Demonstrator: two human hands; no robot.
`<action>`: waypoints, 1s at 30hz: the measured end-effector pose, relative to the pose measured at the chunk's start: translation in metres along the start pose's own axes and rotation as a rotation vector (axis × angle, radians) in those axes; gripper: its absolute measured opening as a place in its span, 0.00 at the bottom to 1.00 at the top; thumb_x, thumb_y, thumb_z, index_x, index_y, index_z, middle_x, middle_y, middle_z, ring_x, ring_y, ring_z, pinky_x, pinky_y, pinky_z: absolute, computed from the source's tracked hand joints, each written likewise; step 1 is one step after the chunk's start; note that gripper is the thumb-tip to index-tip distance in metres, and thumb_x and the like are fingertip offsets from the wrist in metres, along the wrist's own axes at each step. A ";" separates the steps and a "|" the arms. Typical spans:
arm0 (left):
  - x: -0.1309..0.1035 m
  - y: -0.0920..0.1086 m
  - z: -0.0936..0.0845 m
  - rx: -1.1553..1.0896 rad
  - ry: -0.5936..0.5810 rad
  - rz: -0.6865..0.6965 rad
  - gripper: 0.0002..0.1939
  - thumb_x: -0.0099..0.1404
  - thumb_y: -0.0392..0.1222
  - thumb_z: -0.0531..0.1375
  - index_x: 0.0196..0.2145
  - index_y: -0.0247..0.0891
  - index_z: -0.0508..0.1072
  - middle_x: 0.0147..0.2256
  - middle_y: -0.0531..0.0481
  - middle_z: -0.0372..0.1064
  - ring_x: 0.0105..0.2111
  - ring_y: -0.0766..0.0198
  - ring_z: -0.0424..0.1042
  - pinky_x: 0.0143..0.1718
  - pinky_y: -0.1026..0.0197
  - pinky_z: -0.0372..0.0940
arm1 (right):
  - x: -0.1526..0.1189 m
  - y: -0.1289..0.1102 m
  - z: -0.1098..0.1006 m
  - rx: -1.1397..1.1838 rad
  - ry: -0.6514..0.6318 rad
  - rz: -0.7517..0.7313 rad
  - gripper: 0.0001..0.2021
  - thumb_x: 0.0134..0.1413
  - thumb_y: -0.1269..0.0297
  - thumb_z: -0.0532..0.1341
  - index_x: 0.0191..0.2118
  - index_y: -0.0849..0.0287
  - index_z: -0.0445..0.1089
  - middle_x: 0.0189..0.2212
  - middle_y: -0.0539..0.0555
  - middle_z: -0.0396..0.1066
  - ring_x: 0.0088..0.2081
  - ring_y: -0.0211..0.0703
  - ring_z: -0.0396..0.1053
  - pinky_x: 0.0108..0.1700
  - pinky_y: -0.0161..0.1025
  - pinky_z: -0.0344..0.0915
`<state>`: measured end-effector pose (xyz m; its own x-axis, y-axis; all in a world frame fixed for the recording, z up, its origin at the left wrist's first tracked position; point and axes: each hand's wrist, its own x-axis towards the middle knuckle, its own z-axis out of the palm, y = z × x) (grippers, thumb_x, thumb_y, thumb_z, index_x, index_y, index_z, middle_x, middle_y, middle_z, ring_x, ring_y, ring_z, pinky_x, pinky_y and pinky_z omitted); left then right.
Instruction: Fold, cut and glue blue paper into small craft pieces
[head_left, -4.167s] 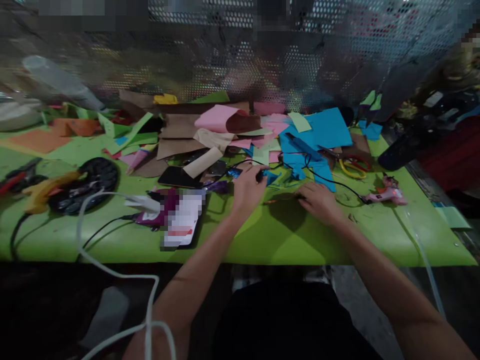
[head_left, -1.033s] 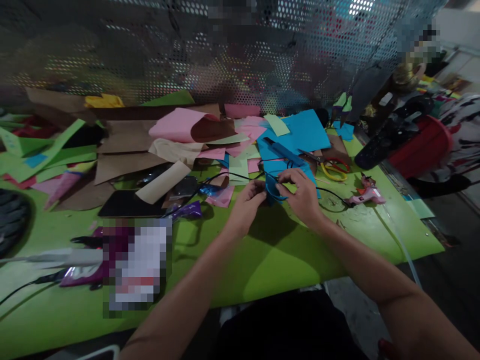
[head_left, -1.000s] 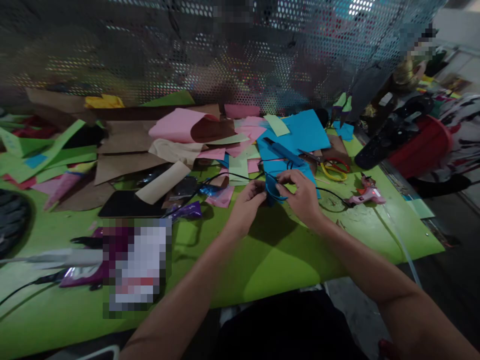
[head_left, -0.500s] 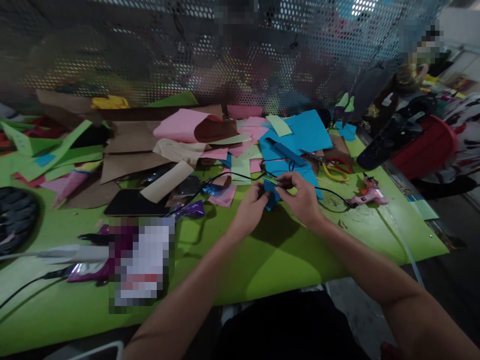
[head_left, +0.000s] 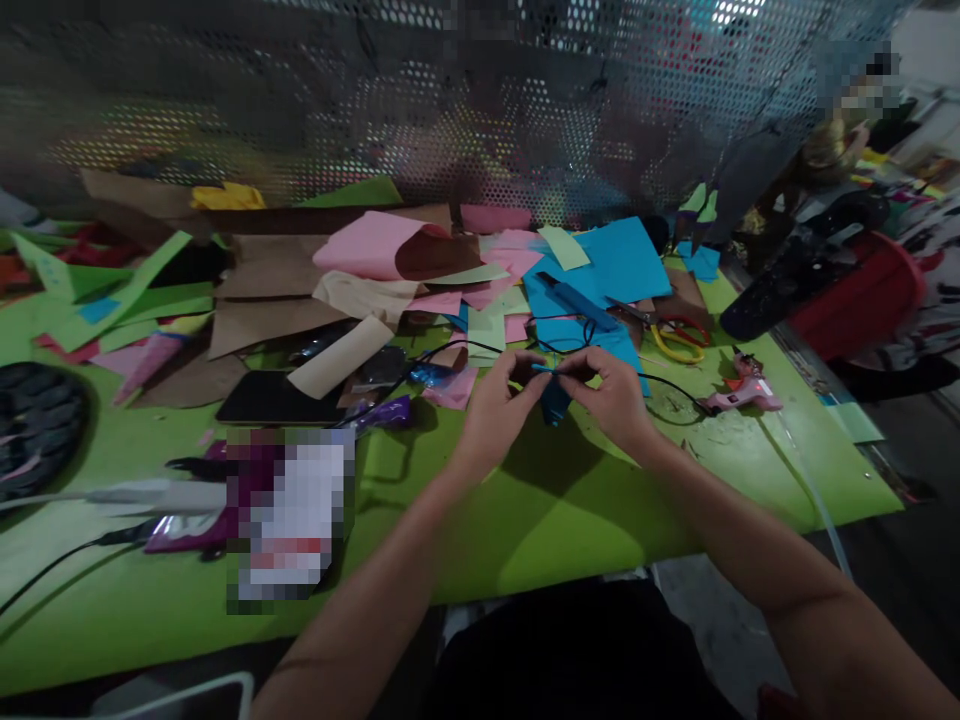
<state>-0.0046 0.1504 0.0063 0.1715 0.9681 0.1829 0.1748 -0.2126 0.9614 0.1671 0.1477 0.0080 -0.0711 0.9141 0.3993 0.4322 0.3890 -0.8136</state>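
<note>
Between my two hands is a small folded piece of blue paper (head_left: 555,402), held above the green table (head_left: 480,540). My left hand (head_left: 504,400) pinches its left side between thumb and fingers. On the other side my right hand (head_left: 607,392) grips it the same way, the two thumbs almost meeting. The upper edge of the piece faces me, and its lower part hangs down dark beneath my fingers. Just behind my hands lie larger blue sheets (head_left: 630,262) and a black cable. Fingertips hide part of the piece.
To the right rests a pink glue gun (head_left: 746,393) with a clear glue stick behind it. Scissors with yellow and red handles (head_left: 677,342), a blue cutter (head_left: 577,303) and paper scraps lie at the back. A black phone (head_left: 274,398) and power strip (head_left: 161,497) are left.
The blue piece has turned from showing its flat face to being seen nearly edge-on at the top. My hands have shifted slightly, the right one now pinching with its thumb toward the left.
</note>
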 end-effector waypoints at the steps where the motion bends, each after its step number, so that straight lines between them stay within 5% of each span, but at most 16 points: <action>1: 0.000 0.001 -0.002 0.027 0.006 0.017 0.07 0.66 0.43 0.60 0.40 0.39 0.72 0.37 0.51 0.74 0.37 0.64 0.71 0.36 0.63 0.64 | -0.001 -0.001 -0.001 -0.015 -0.005 -0.010 0.02 0.55 0.65 0.65 0.34 0.57 0.74 0.31 0.51 0.75 0.33 0.42 0.71 0.37 0.39 0.66; 6: 0.002 0.000 -0.003 -0.048 0.012 0.026 0.07 0.63 0.44 0.63 0.33 0.38 0.73 0.29 0.54 0.72 0.30 0.66 0.70 0.33 0.64 0.65 | -0.002 -0.003 -0.003 0.029 -0.003 -0.010 0.04 0.55 0.63 0.67 0.35 0.56 0.74 0.32 0.51 0.75 0.34 0.41 0.70 0.38 0.39 0.66; 12: 0.007 -0.006 0.000 -0.169 0.095 0.000 0.09 0.59 0.46 0.65 0.30 0.38 0.72 0.26 0.54 0.70 0.29 0.66 0.69 0.30 0.65 0.64 | 0.001 0.004 -0.003 0.265 -0.012 0.182 0.14 0.48 0.54 0.71 0.35 0.57 0.73 0.30 0.50 0.72 0.31 0.40 0.67 0.33 0.38 0.64; 16: 0.006 -0.004 -0.004 0.033 0.074 0.064 0.07 0.63 0.44 0.63 0.32 0.38 0.73 0.27 0.54 0.71 0.29 0.65 0.69 0.31 0.64 0.64 | 0.002 0.007 -0.004 0.262 0.004 0.203 0.13 0.46 0.55 0.71 0.32 0.56 0.72 0.25 0.48 0.69 0.28 0.39 0.64 0.30 0.38 0.61; 22: 0.001 -0.001 -0.008 0.553 -0.018 0.304 0.09 0.70 0.42 0.58 0.46 0.40 0.74 0.43 0.45 0.77 0.43 0.56 0.74 0.44 0.56 0.65 | -0.001 -0.001 -0.007 0.134 0.009 0.104 0.04 0.51 0.64 0.67 0.32 0.56 0.73 0.28 0.49 0.73 0.31 0.40 0.68 0.35 0.38 0.65; 30: 0.000 -0.005 -0.001 0.828 -0.151 0.266 0.16 0.75 0.44 0.47 0.37 0.37 0.73 0.35 0.44 0.75 0.36 0.55 0.72 0.36 0.56 0.60 | -0.001 -0.003 -0.006 0.119 0.025 0.079 0.04 0.51 0.64 0.67 0.33 0.56 0.74 0.29 0.50 0.75 0.31 0.40 0.69 0.36 0.38 0.66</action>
<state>-0.0061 0.1518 0.0021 0.4222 0.8575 0.2941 0.7476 -0.5128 0.4220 0.1711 0.1450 0.0128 -0.0183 0.9400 0.3407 0.3258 0.3278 -0.8868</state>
